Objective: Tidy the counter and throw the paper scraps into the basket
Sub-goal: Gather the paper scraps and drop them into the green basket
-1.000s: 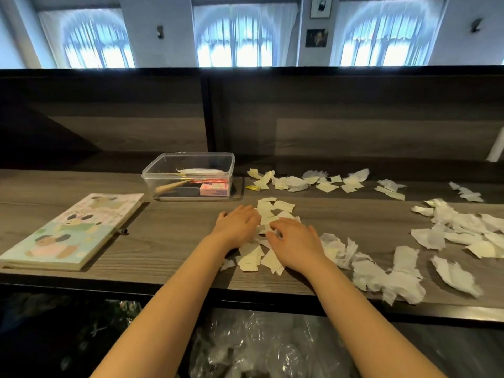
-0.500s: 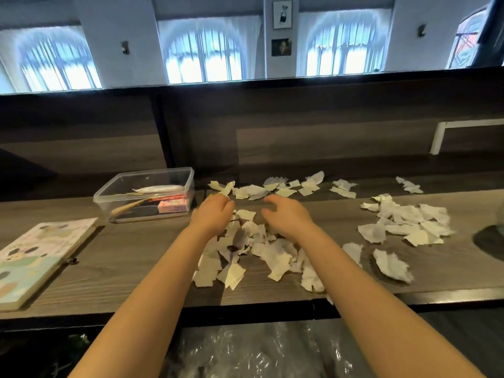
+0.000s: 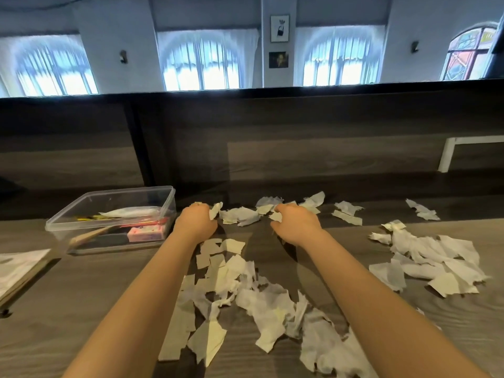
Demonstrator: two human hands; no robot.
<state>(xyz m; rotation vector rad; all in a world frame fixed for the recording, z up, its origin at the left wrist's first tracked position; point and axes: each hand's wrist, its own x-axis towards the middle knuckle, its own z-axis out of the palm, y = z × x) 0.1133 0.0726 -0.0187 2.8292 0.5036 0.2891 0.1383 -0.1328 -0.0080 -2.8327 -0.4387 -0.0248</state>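
Torn white and cream paper scraps lie over the dark wood counter (image 3: 81,309). A far row of scraps (image 3: 240,215) runs along the back wall, and a big near pile (image 3: 261,304) lies between my forearms. A third heap (image 3: 436,257) sits to the right. My left hand (image 3: 195,223) reaches the left end of the far row, its fingers curled over scraps. My right hand (image 3: 296,226) is further right on the same row, its fingers curled onto a scrap. The basket is out of view.
A clear plastic box (image 3: 114,203) holding a brush, an eraser and small items stands just left of my left hand. A picture book (image 3: 19,268) lies at the left edge. A tall dark panel (image 3: 300,159) closes off the back of the counter.
Both hands have left the near pile and moved away from me to the far row of scraps, spreading apart. The view has swung right and tilted up.
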